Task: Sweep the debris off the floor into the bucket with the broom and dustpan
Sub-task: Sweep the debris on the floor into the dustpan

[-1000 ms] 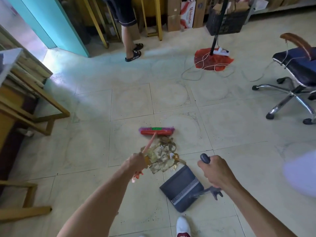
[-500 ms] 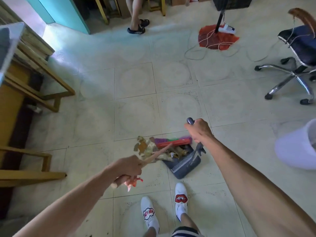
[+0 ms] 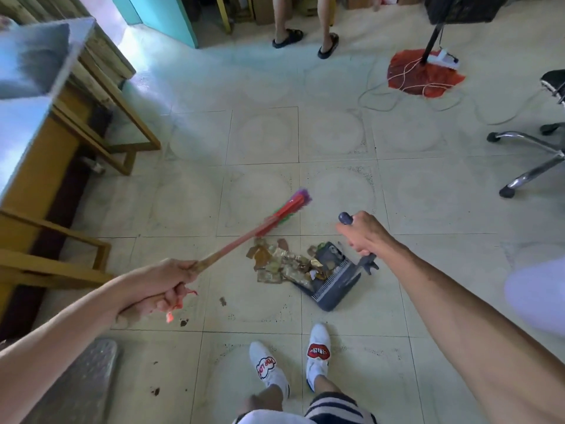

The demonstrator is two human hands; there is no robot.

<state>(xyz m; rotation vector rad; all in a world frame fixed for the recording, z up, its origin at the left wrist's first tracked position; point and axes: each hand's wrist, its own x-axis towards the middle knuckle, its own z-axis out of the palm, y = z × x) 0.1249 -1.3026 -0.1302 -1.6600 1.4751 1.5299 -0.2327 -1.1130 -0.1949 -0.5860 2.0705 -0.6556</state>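
My left hand (image 3: pixel 165 286) grips the wooden end of a red broom (image 3: pixel 275 217); its red and purple head is lifted off the floor, beyond the debris. My right hand (image 3: pixel 363 232) is closed around the upright handle of a dark blue dustpan (image 3: pixel 334 284), which rests on the tiles in front of my feet. A pile of brown and gold debris (image 3: pixel 281 264) lies at the pan's mouth, some of it inside the pan. The white bucket (image 3: pixel 538 295) shows blurred at the right edge. A few small scraps (image 3: pixel 222 301) lie near my left hand.
Wooden tables (image 3: pixel 46 166) stand along the left. A chrome office chair base (image 3: pixel 532 160) is at the right. A red mat with a pole and white cables (image 3: pixel 425 75) lies at the far right. Another person's sandalled feet (image 3: pixel 305 41) stand at the back.
The broom head rose from the dustpan's mouth and swung away to beyond the pile. More debris now lies in and against the pan. My view tilted down further.
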